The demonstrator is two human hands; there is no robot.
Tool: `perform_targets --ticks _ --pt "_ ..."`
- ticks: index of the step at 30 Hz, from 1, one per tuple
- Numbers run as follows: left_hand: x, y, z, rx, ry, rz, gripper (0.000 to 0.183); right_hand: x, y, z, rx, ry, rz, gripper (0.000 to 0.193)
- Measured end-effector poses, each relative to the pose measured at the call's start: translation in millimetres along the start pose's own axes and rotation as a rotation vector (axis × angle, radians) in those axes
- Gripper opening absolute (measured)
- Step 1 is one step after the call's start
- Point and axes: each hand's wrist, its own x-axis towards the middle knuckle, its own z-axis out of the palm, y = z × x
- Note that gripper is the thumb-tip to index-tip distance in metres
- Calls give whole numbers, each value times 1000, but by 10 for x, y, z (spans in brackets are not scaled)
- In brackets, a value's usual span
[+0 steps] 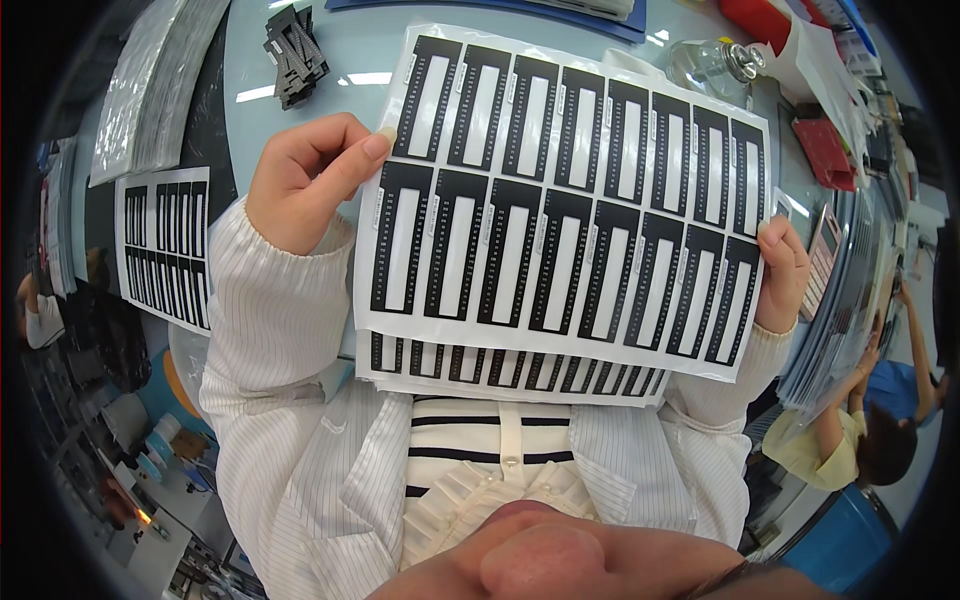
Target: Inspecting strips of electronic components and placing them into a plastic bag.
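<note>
Held up the black-framed label sheet (562, 198), pinching its left edge in left hand (303, 185), its right in right hand (784, 272)! Probably called for even tension next.

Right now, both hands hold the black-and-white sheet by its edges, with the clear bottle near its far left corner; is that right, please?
Not quite: in the head view, the clear bottle is near the far right corner of the sheet.

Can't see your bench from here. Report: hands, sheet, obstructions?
Left hand pinching left edge of white sheet with black rectangular frames; right hand holding right edge. Transparent metal-topped bottle beyond far edge; sheet unobstructed.
</note>
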Motion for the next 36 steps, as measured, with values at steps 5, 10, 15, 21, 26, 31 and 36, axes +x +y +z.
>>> perform_targets --ticks 5,10,15,21,26,31,36 --pt "2 -4 2 23 3 25 25 1 -5 -15 9 -32 6 14" --pt "2 -5 -6 20 -4 26 24 0 -5 -6 9 -28 10 14" --pt "1 -11 -5 19 -1 24 24 0 -9 -9 7 -32 4 14" --pt "-1 3 -13 23 -9 28 24 5 2 8 12 -2 2 15" --pt "5 -11 -9 22 -9 30 25 -1 -16 4 1 -21 13 16" --pt "5 -18 -8 11 -6 32 25 2 -14 7 -3 -15 7 15" --pt "2 -15 -13 26 -4 36 26 -1 1 14 1 -4 0 15"
